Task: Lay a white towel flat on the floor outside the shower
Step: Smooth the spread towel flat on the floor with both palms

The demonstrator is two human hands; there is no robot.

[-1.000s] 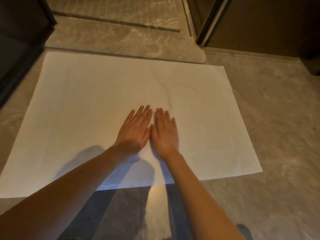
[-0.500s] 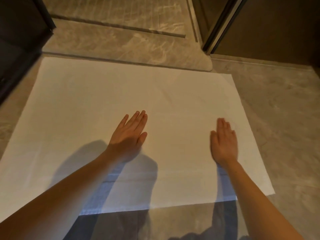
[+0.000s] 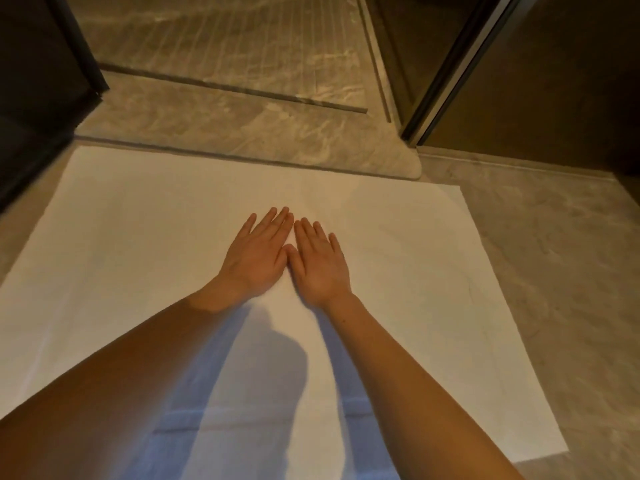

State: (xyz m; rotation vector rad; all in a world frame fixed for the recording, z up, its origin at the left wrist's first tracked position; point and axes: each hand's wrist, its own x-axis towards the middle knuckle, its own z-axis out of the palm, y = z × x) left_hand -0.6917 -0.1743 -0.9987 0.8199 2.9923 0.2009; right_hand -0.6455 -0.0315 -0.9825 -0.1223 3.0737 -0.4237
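Note:
A white towel (image 3: 138, 244) lies spread flat on the marble floor, its far edge along the raised shower threshold (image 3: 242, 136). My left hand (image 3: 258, 256) and my right hand (image 3: 320, 263) rest palm down side by side on the towel's middle, thumbs touching, fingers straight and close together. Neither hand holds anything. My forearms and their shadows hide part of the towel's near half.
The shower floor (image 3: 221, 43) with fine grooves lies beyond the threshold. A dark panel (image 3: 38, 81) stands at the left. A metal door frame (image 3: 450, 67) and dark wall rise at the right. Bare marble floor (image 3: 554, 271) runs along the towel's right side.
My right hand slid back left from the towel's right part to meet my left hand at the middle. Both hands now lie further up the towel.

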